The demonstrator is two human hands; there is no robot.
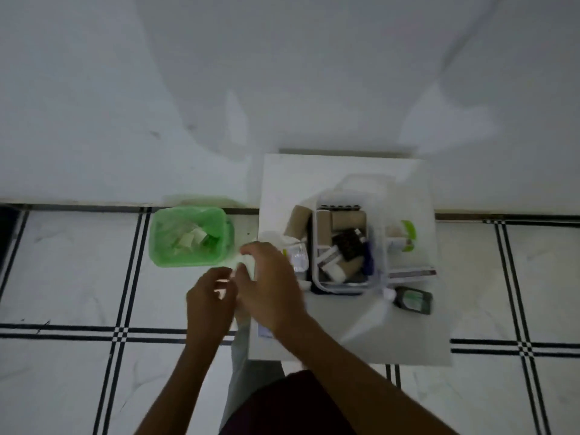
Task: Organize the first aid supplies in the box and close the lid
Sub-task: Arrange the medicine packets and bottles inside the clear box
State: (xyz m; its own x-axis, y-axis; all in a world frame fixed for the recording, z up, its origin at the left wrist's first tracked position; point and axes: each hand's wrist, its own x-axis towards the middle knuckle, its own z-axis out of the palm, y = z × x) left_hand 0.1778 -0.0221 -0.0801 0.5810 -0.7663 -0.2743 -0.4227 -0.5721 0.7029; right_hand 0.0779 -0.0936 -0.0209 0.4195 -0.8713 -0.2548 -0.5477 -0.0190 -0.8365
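A clear plastic box (379, 246) stands on a small white table (408, 334). It holds tan bandage rolls, a dark packet and small tubes. Its clear lid (361, 186) seems to lie just behind it. Another bandage roll (296, 221) and a clear packet (298, 255) lie left of the box. My right hand (270, 284) and my left hand (210, 296) meet at the table's left edge. Their fingers close on a small white item (248, 266), which is blurred and mostly hidden.
A green-lined bin (163, 246) with paper scraps stands on the tiled floor left of the table. Right of the box lie a green-capped bottle (405, 235), a flat carton (411, 273) and a dark bottle (414, 299). A white wall rises behind.
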